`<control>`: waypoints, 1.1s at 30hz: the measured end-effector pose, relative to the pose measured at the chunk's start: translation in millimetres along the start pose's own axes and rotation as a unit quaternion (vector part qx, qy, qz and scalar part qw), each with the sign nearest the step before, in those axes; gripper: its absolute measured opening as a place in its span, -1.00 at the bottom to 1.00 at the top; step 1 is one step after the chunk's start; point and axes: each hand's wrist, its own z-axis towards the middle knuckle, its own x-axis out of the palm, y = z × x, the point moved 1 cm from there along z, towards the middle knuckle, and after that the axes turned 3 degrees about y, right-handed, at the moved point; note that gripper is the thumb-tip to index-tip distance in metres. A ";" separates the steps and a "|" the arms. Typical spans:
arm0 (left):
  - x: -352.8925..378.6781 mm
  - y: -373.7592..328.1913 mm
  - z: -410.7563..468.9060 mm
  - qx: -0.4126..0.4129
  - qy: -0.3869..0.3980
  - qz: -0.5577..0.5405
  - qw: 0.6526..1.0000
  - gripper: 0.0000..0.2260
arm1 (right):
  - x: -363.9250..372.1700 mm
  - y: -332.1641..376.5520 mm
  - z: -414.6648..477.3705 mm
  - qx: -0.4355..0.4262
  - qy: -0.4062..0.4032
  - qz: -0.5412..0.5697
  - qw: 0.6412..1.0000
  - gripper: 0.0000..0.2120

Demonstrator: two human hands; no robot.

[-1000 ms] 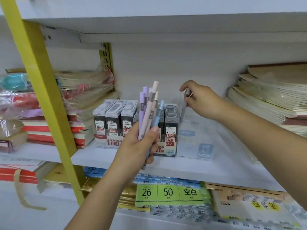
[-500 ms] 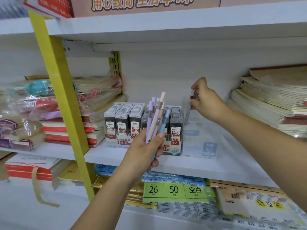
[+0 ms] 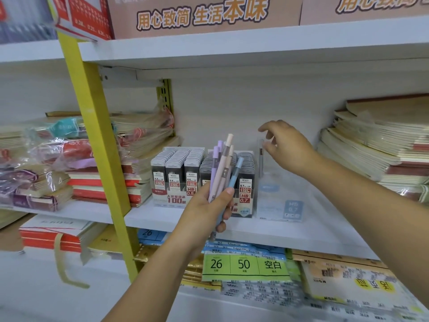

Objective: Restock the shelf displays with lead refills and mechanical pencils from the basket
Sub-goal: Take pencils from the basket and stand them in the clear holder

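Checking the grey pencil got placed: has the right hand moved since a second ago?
Yes. The right hand has opened and drawn slightly rightward off the grey pencil, which stands in the clear display box beside the lead refills.

The white shelf (image 3: pixel 313 230) before me carries the lead refill trays (image 3: pixel 176 175) at its middle. Just beside them at three o'clock stands a clear display box (image 3: pixel 281 201), and farther that way are stacked cream notebooks (image 3: pixel 376 145). At nine o'clock lie red-edged notebooks (image 3: pixel 86 184) and plastic-wrapped bundles (image 3: pixel 39 173).
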 end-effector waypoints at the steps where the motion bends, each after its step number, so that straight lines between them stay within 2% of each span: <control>1: 3.3 -2.6 -2.5 -0.001 0.002 -0.012 1.000 -0.86 | -5.9 9.9 -10.3 0.003 -0.028 0.041 0.999 -0.78; 2: 6.6 -5.1 -5.6 0.000 0.006 -0.022 1.000 -0.86 | -11.0 19.8 -23.0 0.016 -0.026 0.113 0.993 -0.82; 4: 14.4 -8.6 -13.1 0.004 0.015 -0.030 0.999 -0.89 | -17.5 41.5 -53.7 0.046 0.059 0.292 0.953 -0.84; 5: 18.5 -9.4 -17.4 0.006 0.019 -0.033 0.999 -0.90 | -19.0 51.0 -69.0 0.060 0.101 0.355 0.928 -0.86; 7: 26.5 -9.1 -26.0 0.013 0.027 -0.039 0.999 -0.90 | -19.4 61.2 -91.3 0.080 0.110 0.434 0.891 -0.80; 11: 33.6 -6.0 -37.5 0.001 0.026 -0.053 0.998 -0.79 | -24.9 62.5 -108.1 0.119 0.035 0.528 0.840 -0.79; 13: 30.7 -4.3 -39.4 -0.016 0.026 -0.039 0.999 -0.78 | -32.3 57.4 -108.2 0.130 -0.004 0.544 0.829 -0.80; 17: 25.7 -0.9 -34.2 -0.028 0.008 -0.036 0.999 -0.74 | -35.9 52.6 -101.1 0.135 0.052 0.557 0.818 -0.71; 19: 25.0 -0.6 -28.6 -0.018 0.004 -0.037 0.999 -0.78 | -37.1 50.2 -93.3 0.129 0.041 0.554 0.822 -0.71; 21: 24.8 -2.5 -22.9 -0.002 -0.013 -0.022 1.000 -0.77 | -45.0 41.7 -79.9 0.108 -0.033 0.558 0.822 -0.73; 22: 24.1 -3.9 -19.8 0.006 -0.025 -0.010 1.000 -0.77 | -51.2 33.8 -70.5 0.094 -0.084 0.537 0.834 -0.72; 24: 23.4 -5.4 -11.4 0.025 -0.045 0.005 0.999 -0.81 | -61.9 18.9 -49.0 0.069 -0.150 0.435 0.885 -0.69; 26: 22.8 -7.5 -3.6 0.046 -0.059 0.004 0.997 -0.87 | -60.4 7.4 -30.7 0.060 -0.145 0.310 0.938 -0.70; 28: 22.6 -6.9 4.0 0.059 -0.064 0.003 0.996 -0.88 | -47.8 -1.0 -16.4 0.048 -0.098 0.219 0.970 -0.72; 30: 23.7 -4.1 8.7 0.062 -0.066 -0.008 0.996 -0.85 | -33.4 -6.1 -8.2 0.031 -0.055 0.159 0.985 -0.71; 33: 26.6 2.3 12.9 0.057 -0.062 -0.032 0.996 -0.89 | -17.8 -12.3 -2.0 0.015 -0.037 0.112 0.993 -0.70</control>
